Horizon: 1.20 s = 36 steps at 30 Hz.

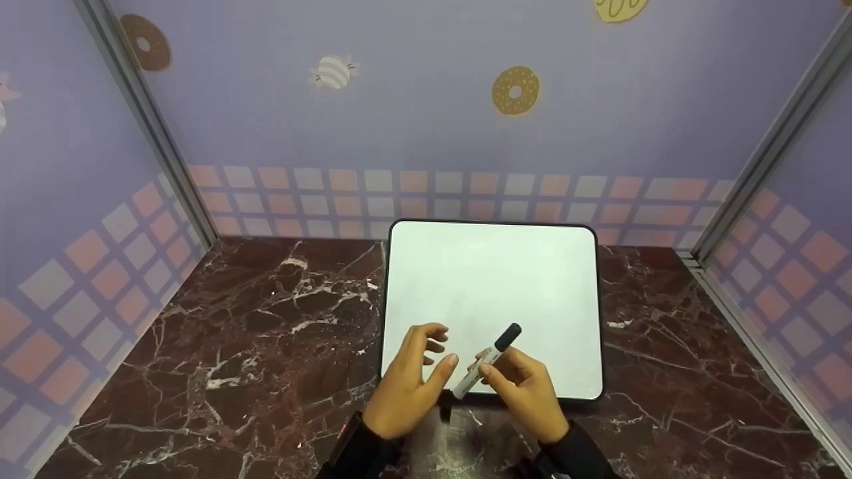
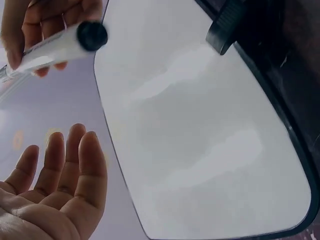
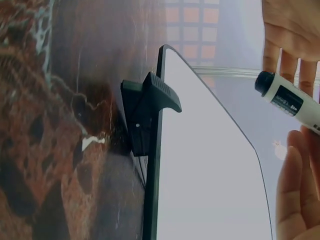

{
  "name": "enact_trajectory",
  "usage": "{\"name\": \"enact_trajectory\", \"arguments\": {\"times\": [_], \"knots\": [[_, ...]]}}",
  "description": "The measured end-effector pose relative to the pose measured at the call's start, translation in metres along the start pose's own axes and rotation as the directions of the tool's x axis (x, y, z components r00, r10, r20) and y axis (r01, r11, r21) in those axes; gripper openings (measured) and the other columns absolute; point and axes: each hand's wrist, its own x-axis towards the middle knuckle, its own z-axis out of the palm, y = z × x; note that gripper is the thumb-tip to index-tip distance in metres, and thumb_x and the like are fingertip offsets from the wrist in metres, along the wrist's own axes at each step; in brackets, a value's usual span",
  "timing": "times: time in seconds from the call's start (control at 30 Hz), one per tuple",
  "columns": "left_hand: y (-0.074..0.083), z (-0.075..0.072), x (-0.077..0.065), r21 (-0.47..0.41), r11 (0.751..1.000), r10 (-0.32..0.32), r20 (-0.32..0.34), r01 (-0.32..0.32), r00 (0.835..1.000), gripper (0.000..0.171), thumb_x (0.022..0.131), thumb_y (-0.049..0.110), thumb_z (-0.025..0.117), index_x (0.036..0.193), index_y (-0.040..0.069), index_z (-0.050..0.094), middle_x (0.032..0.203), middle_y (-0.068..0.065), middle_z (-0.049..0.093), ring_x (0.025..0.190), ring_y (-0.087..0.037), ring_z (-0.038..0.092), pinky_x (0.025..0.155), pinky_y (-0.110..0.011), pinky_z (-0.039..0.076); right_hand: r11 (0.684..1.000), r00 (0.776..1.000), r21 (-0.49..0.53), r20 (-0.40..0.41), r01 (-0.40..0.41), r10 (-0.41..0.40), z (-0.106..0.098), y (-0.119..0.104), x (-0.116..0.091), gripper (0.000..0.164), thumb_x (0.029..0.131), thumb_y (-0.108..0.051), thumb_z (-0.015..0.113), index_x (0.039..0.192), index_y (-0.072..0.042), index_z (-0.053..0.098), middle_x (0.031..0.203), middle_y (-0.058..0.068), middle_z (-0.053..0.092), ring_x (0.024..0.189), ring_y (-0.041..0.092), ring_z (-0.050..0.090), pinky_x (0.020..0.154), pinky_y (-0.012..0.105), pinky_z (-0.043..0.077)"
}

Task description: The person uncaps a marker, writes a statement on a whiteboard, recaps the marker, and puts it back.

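A capped whiteboard marker (image 1: 489, 359), white with a black cap, is pinched between the thumb and fingers of my right hand (image 1: 526, 392). It slants with the cap up and to the right, above the lower part of a whiteboard (image 1: 492, 286) with a thin black frame. My left hand (image 1: 409, 386) hovers beside the marker's lower end, fingers apart and holding nothing. In the left wrist view the left hand (image 2: 60, 195) shows its palm, and the marker's black end (image 2: 92, 36) points toward it. The right wrist view shows the marker's dark label (image 3: 287, 100).
A black clip-like stand (image 3: 145, 112) grips the board's near edge. The board stands on a dark red marbled table (image 1: 279, 372). A purple back wall (image 1: 413, 120) and side panels with metal corner posts (image 1: 153, 126) enclose the table.
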Motion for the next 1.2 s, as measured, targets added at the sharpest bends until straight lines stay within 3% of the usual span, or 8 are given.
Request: {"name": "enact_trajectory", "arguments": {"times": [0.13,0.3,0.43,0.57,0.77,1.0,1.2], "knots": [[0.004,-0.007,0.000,-0.008,0.999,0.031,-0.033,-0.031,0.999,0.042,0.093,0.035,0.050,0.130,0.018,0.038,0.117,0.000,0.048,0.102,-0.015,0.051,0.086,-0.032,0.047,0.996,0.996,-0.057,0.054,0.068,-0.065,0.002,-0.013,0.001,0.013,0.084,0.005,0.058,0.097,0.006,0.062,0.084,0.018,0.067,0.073,0.021,0.067,0.064,0.030,0.055],[0.007,-0.010,-0.001,-0.038,0.996,0.075,-0.025,-0.076,0.997,0.046,0.092,0.033,0.053,0.133,0.020,0.035,0.118,0.000,0.047,0.104,-0.016,0.051,0.087,-0.032,0.047,0.978,0.982,-0.158,0.148,0.139,-0.115,0.002,-0.019,0.001,0.015,0.085,0.003,0.059,0.099,-0.002,0.063,0.082,0.012,0.066,0.068,0.022,0.065,0.060,0.032,0.054],[0.009,-0.004,-0.002,-0.049,0.993,0.109,0.017,-0.108,0.994,0.049,0.092,0.031,0.054,0.135,0.020,0.033,0.120,-0.003,0.047,0.102,-0.015,0.053,0.086,-0.031,0.049,0.953,0.966,-0.244,0.226,0.180,-0.125,0.000,0.000,-0.002,0.017,0.088,-0.007,0.059,0.104,-0.011,0.062,0.081,0.002,0.065,0.070,0.013,0.064,0.061,0.029,0.055],[0.009,0.002,-0.002,-0.031,0.988,0.150,0.040,-0.148,0.988,0.048,0.092,0.028,0.054,0.135,0.019,0.035,0.118,-0.004,0.048,0.098,-0.014,0.056,0.082,-0.028,0.051,0.922,0.958,-0.324,0.255,0.213,-0.131,0.000,0.015,-0.004,0.018,0.089,-0.016,0.059,0.107,-0.020,0.061,0.080,-0.008,0.060,0.068,0.003,0.059,0.059,0.023,0.053],[0.006,0.005,-0.002,-0.005,0.983,0.185,0.044,-0.185,0.982,0.035,0.093,0.020,0.053,0.126,0.014,0.046,0.105,0.000,0.053,0.092,-0.011,0.056,0.076,-0.025,0.052,0.884,0.948,-0.397,0.286,0.247,-0.137,0.000,0.016,-0.005,0.018,0.089,-0.019,0.060,0.107,-0.020,0.061,0.081,-0.008,0.057,0.061,0.003,0.053,0.053,0.018,0.047],[0.001,0.004,0.000,-0.011,0.982,0.188,0.026,-0.188,0.982,0.021,0.092,0.017,0.054,0.112,0.012,0.053,0.101,0.000,0.056,0.090,-0.009,0.058,0.074,-0.021,0.052,0.862,0.939,-0.422,0.305,0.282,-0.158,-0.001,0.016,-0.005,0.022,0.089,-0.019,0.059,0.111,-0.020,0.061,0.079,-0.008,0.051,0.062,-0.001,0.046,0.052,0.019,0.044],[-0.003,0.003,0.001,-0.056,0.990,0.131,-0.012,-0.132,0.991,0.011,0.091,0.012,0.056,0.102,0.012,0.055,0.096,-0.001,0.058,0.089,-0.012,0.061,0.075,-0.023,0.053,0.866,0.937,-0.407,0.304,0.290,-0.171,-0.002,0.017,-0.004,0.025,0.090,-0.017,0.058,0.114,-0.021,0.059,0.084,-0.008,0.051,0.066,-0.001,0.045,0.056,0.016,0.043]]}}
